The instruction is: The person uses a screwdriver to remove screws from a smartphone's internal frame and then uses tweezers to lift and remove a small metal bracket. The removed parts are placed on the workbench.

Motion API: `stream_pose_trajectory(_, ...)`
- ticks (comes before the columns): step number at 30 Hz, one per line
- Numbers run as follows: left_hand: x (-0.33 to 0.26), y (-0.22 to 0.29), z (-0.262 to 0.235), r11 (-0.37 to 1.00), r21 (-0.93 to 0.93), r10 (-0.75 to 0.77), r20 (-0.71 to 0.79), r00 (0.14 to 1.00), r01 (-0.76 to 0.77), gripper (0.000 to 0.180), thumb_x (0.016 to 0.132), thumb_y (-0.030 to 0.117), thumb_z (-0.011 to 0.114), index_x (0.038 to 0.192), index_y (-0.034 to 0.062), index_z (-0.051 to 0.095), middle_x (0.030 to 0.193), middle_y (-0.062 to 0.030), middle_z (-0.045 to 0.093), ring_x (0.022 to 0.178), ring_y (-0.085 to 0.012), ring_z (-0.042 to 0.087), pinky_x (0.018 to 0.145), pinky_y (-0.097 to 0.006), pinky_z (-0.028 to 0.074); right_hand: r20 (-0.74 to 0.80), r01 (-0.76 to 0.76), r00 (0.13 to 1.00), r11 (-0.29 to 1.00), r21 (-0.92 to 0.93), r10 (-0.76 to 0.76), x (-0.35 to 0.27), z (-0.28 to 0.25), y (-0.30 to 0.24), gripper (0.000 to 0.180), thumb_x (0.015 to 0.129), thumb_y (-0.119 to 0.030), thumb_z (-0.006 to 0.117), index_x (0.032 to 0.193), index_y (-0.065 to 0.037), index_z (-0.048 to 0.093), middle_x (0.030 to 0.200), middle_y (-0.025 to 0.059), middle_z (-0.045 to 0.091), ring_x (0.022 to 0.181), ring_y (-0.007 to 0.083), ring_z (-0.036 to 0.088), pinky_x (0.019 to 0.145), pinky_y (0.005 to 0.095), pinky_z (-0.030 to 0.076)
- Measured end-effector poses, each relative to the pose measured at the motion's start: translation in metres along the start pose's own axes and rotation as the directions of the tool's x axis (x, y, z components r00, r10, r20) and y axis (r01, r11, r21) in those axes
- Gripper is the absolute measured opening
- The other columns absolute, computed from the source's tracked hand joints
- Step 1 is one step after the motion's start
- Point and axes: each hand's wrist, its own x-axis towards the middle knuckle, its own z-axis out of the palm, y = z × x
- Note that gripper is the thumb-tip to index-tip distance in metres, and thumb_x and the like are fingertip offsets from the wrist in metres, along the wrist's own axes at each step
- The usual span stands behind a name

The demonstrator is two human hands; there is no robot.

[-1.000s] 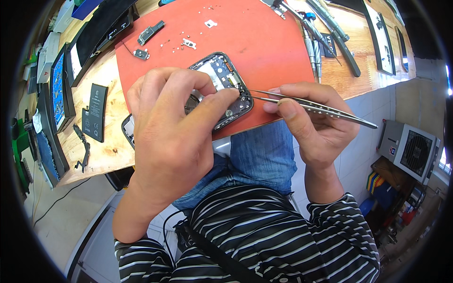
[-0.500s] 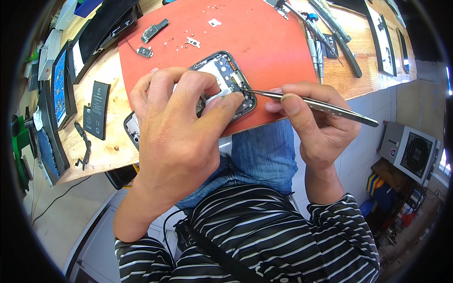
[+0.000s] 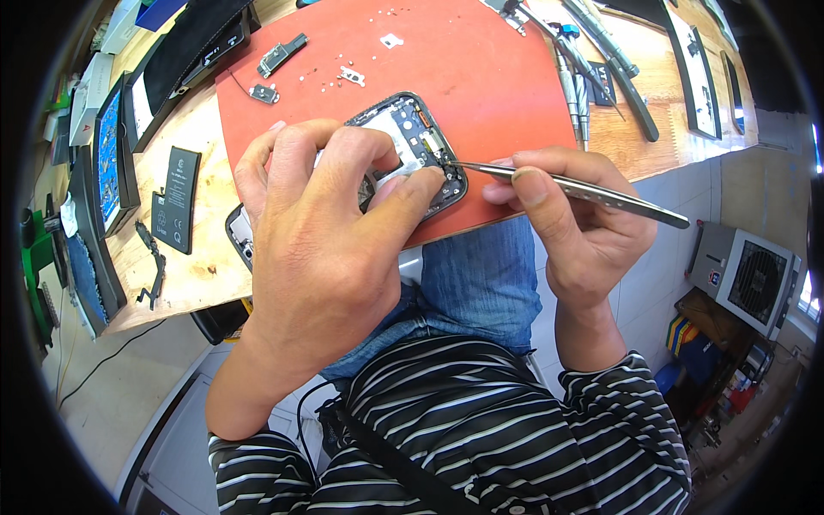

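Note:
An opened phone housing (image 3: 435,142) lies aslant over the near edge of the red mat (image 3: 481,86), its inside facing up. My left hand (image 3: 330,215) is closed over the housing's middle, gripping it and hiding much of it; the thumb and index finger press near its right end. In my right hand (image 3: 584,227) is a pair of steel tweezers (image 3: 614,199), pinched between thumb and fingers. The tweezers' tips touch small parts at the housing's right end, beside my left thumb. Whether anything sits between the tips is too small to tell.
A black battery (image 3: 178,199) and a dark flex cable (image 3: 156,262) lie left on the wooden table. Small phone modules (image 3: 281,56), a metal bracket (image 3: 351,76) and tiny screws dot the mat's far side. Screwdrivers (image 3: 573,94) and a dark-handled tool (image 3: 633,101) lie at right.
Almost nothing differs. My right hand and the tweezers have shifted very slightly; my left hand keeps its place on the phone housing.

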Motion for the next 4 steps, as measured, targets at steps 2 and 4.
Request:
stream_pose_trajectory(2, -0.0004, 0.0002, -0.0005, 1.000, 0.004, -0.007, 0.009, 1.000, 0.007, 0.044, 0.073, -0.006, 0.070, 0.110, 0.0132, 0.083, 0.107, -0.0063, 0.065, 0.108, -0.0305, 0.059, 0.097, -0.046, 0.041, 0.003, 0.001, 1.000, 1.000, 0.001, -0.001, 0.0001, 0.0002, -0.0001, 0.017, 0.096, -0.001, 0.081, 0.110, 0.008, 0.076, 0.094, 0.0145, 0.080, 0.085, 0.0174, 0.079, 0.073, 0.0255, 0.064)
stream_pose_trajectory(4, -0.0005, 0.0001, -0.0006, 1.000, -0.002, -0.006, 0.012, 1.000, 0.006, 0.044, 0.074, -0.006, 0.070, 0.111, 0.0136, 0.083, 0.108, -0.0069, 0.065, 0.108, -0.0305, 0.059, 0.097, -0.046, 0.041, 0.016, 0.008, 1.000, 1.000, -0.001, -0.008, 0.0005, -0.0006, -0.0002, 0.017, 0.097, -0.002, 0.080, 0.111, 0.008, 0.076, 0.094, 0.0157, 0.080, 0.085, 0.0183, 0.080, 0.073, 0.0253, 0.064)
